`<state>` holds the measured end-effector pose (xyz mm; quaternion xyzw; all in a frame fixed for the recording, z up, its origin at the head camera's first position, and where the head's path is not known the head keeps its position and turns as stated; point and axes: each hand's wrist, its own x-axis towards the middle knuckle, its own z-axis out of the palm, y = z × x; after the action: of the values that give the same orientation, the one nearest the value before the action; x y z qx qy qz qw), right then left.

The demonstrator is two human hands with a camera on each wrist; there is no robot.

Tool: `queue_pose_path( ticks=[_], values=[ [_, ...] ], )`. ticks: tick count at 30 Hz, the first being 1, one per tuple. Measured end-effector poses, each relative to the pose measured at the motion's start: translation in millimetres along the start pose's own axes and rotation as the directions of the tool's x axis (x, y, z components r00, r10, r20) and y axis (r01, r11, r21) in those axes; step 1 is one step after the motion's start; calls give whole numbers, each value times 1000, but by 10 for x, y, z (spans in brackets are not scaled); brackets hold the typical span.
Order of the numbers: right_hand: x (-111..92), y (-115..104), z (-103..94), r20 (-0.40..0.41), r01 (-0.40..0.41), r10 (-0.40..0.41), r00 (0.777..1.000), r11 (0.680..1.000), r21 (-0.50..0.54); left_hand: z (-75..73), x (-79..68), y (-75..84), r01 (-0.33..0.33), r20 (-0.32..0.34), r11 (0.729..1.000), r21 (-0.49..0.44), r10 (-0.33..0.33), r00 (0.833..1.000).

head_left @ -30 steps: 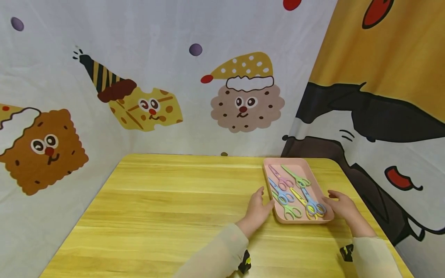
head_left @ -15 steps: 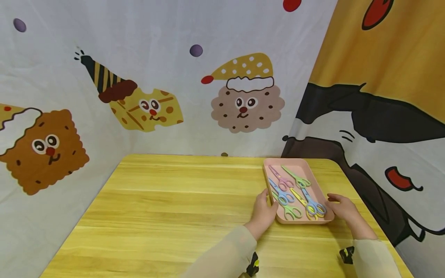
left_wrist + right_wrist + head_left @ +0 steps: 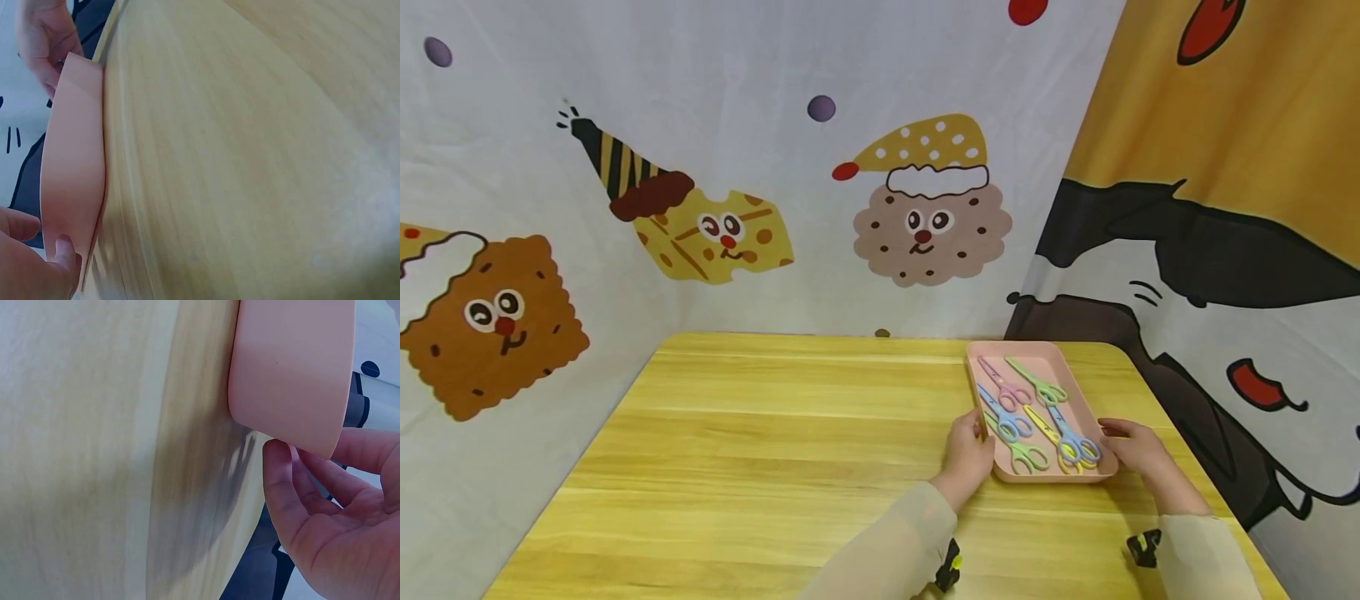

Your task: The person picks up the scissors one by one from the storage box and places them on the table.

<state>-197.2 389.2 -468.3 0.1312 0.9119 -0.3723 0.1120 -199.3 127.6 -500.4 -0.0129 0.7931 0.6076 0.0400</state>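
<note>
A pink tray (image 3: 1054,479) rests on the wooden table at the right, with several children's scissors inside. Among them lie pink scissors (image 3: 1010,396), yellow scissors (image 3: 1042,423) and blue scissors (image 3: 1081,450). My left hand (image 3: 967,458) grips the tray's left wall near the front corner; in the left wrist view, one fingertip (image 3: 65,247) lies on the outer wall while another finger reaches over the rim. On the opposite side, my right hand (image 3: 1138,450) holds the right wall. The right wrist view shows its fingers (image 3: 279,469) against the tray's corner and the thumb at the rim.
The wooden table (image 3: 760,450) stretches to the left and front of the tray. Behind it hangs a white cloth (image 3: 760,75) printed with cartoon biscuits and cheese; a yellow, black and white cloth (image 3: 1217,250) hangs at the right.
My left hand has moved right and closed in on the tray's left wall. The right hand has shifted slightly at the right wall. The tray and scissors have stayed in place.
</note>
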Motion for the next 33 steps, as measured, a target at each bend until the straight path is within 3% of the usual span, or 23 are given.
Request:
queue_pose_path(
  ticks=[5, 11, 16, 24, 33],
  values=[
    [8, -7, 21, -5, -6, 6, 1000, 1000, 27, -7, -2, 3, -20, 9, 999, 32, 20, 1000],
    [23, 0, 51, -31, -11, 13, 999, 999, 35, -5, 8, 0, -54, 27, 999, -5, 54, 998],
    [33, 32, 45, -9, 7, -7, 1000, 998, 60, 6, 30, -19, -60, 34, 998, -4, 60, 998],
    [48, 66, 59, -25, -24, 25, 999, 998, 65, 22, 65, -49, -57, 64, 998, -18, 58, 996],
    [-11, -40, 77, -60, 0, 1, 998, 1000, 8, -13, 93, -62, -71, 66, 997, 2, 71, 995]
  ],
)
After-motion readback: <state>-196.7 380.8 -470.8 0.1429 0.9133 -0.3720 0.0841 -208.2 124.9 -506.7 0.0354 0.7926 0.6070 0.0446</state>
